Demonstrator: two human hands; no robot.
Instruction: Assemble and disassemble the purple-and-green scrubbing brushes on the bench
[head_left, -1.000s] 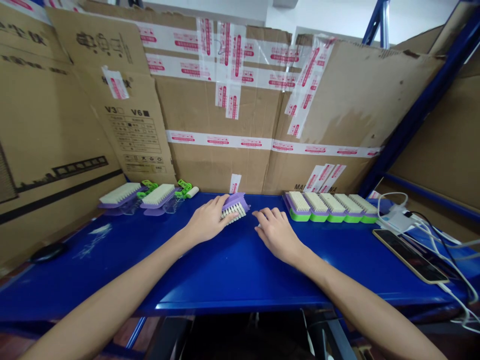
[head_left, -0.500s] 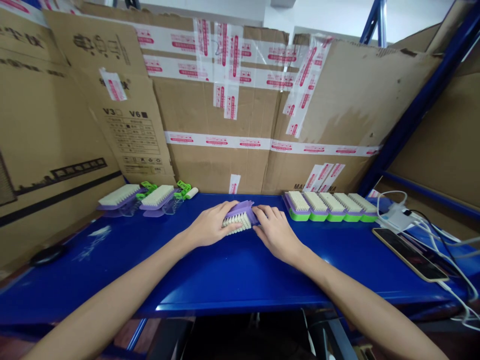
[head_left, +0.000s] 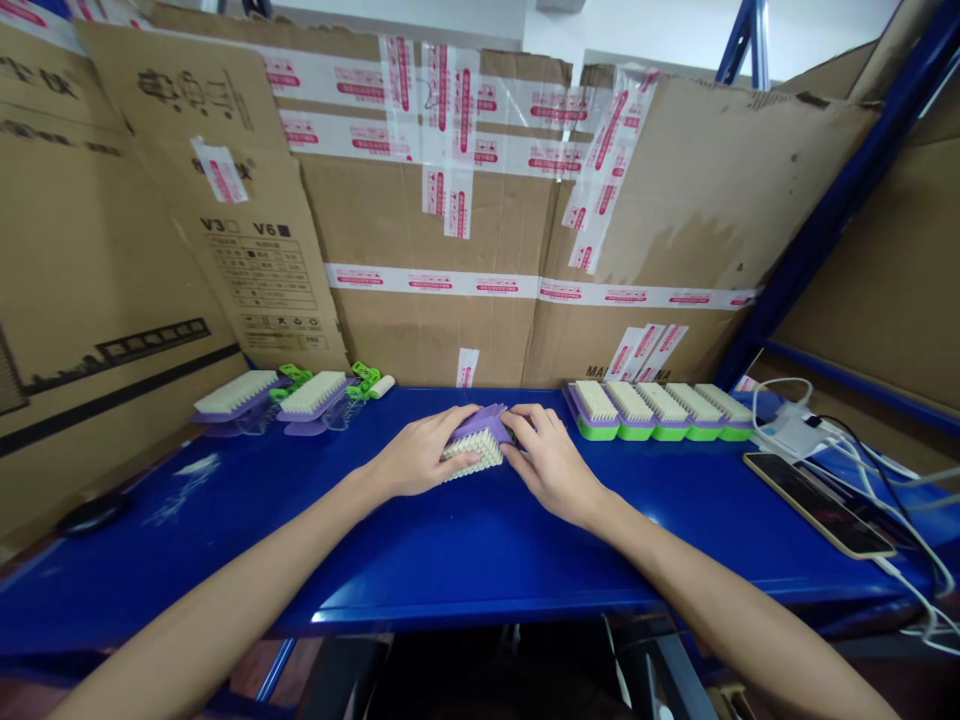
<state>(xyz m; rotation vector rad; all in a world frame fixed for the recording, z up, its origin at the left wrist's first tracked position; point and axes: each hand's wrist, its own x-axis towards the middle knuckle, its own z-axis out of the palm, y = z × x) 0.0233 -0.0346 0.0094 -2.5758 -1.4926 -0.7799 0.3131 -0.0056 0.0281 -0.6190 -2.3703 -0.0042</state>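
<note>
Just above the middle of the blue table, my left hand point(head_left: 420, 452) is closed on a purple brush point(head_left: 480, 448) with cream bristles facing toward me. The brush is tilted, its purple back up and away from me. My right hand point(head_left: 553, 462) grips the brush's right end between thumb and fingers. Parts of the brush are covered by my fingers. To the left lie two more purple brushes, a nearer brush point(head_left: 315, 395) and a farther-left brush point(head_left: 238, 393), bristles up, with green and clear plastic pieces point(head_left: 366, 380) beside them.
At the back right stands a row of several brushes point(head_left: 661, 408) with purple and green bodies, bristles up. A phone point(head_left: 817, 503), a white charger point(head_left: 793, 430) and cables lie at the right. Taped cardboard point(head_left: 435, 330) walls the back. A dark round object point(head_left: 91, 512) sits at the left edge.
The brush has turned slightly in my hands, so more of its bristle face shows. My right fingers have shifted a little on its end. The camera view has moved slightly.
</note>
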